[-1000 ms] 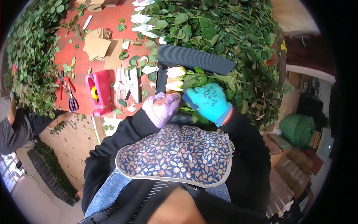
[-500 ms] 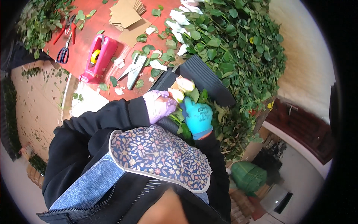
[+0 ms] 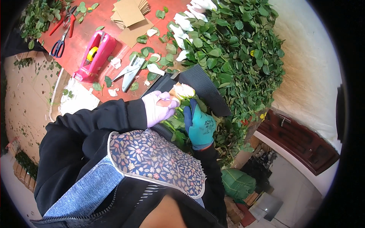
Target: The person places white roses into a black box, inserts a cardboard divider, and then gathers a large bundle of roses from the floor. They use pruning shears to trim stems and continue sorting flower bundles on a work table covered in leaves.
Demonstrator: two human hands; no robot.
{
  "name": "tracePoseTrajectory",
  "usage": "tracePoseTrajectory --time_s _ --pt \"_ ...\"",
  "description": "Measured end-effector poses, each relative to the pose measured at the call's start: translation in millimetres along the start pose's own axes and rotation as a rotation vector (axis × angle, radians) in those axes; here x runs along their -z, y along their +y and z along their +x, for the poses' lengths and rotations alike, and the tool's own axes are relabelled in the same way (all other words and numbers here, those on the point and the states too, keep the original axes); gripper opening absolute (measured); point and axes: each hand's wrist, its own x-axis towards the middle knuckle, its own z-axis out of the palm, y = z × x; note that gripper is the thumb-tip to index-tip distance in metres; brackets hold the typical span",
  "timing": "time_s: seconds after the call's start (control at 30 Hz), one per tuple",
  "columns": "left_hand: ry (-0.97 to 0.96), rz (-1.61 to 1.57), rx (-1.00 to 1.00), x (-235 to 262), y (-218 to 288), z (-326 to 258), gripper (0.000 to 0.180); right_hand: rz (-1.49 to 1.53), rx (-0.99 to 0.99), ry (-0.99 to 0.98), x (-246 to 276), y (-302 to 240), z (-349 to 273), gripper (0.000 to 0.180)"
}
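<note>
Pale pink-and-cream roses lie together just in front of me, a piece of brown cardboard beside their heads. My left hand, in a thin purple glove, is closed around the roses from the left side. My right hand, in a teal work glove with dark blue fingers, is at the leaves and stem just below the blooms. Its fingers look curled around a rose stem, though leaves partly hide the grip. Beneath the flowers is a black ribbed stand, its raised panel tilted behind my right hand.
Scissors with grey blades, a pink tape dispenser and cardboard pieces lie on the red table. Red-handled pruners and dark-handled scissors are farther left. A large leafy pile with white-wrapped heads fills the right.
My whole view has shifted slightly. The rose heads have turned in my hands, and one is now mostly hidden by the left fingers. My right hand has drawn slightly lower, its dark fingers showing more.
</note>
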Motion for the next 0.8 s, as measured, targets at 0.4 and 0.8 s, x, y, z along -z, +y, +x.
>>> tracePoseTrajectory --time_s 0.4,0.8 --pt "0.086 0.718 -0.307 1.3 -2.1 -7.6 0.016 0.102 -0.118 -0.222 -26.1 28.0 10.9 0.043" --pt "-0.045 1.481 -0.567 6.5 72.5 23.2 0.047 0.161 -0.169 -0.241 -18.5 21.8 10.2 0.026"
